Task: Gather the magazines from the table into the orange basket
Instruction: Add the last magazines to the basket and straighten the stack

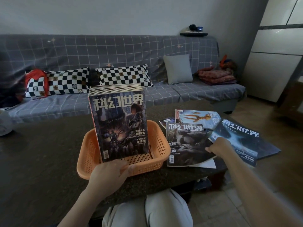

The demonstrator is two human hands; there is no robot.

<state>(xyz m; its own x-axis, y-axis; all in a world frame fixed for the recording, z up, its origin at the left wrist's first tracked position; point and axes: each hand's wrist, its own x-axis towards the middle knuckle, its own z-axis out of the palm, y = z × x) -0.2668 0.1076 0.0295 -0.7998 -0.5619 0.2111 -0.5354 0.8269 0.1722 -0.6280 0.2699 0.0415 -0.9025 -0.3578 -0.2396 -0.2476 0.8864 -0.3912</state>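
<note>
An orange basket (157,145) sits on the dark table. A thick stack of magazines (118,122) stands upright in it, cover facing me. My left hand (109,174) grips the stack's bottom edge at the basket's near rim. To the right, several magazines lie loose on the table. My right hand (218,147) pinches the right edge of the nearest one, a dark-cover magazine (185,143), lifting that edge slightly. A blue-cover magazine (242,140) lies beyond my right hand, and an orange-creature magazine (195,117) lies behind.
The dark table (41,153) stretches wide to the left of the basket. A grey checked sofa (114,51) with checkered pillows stands behind it. My knees (147,210) are below the table's near edge. The table's right corner is near the blue magazine.
</note>
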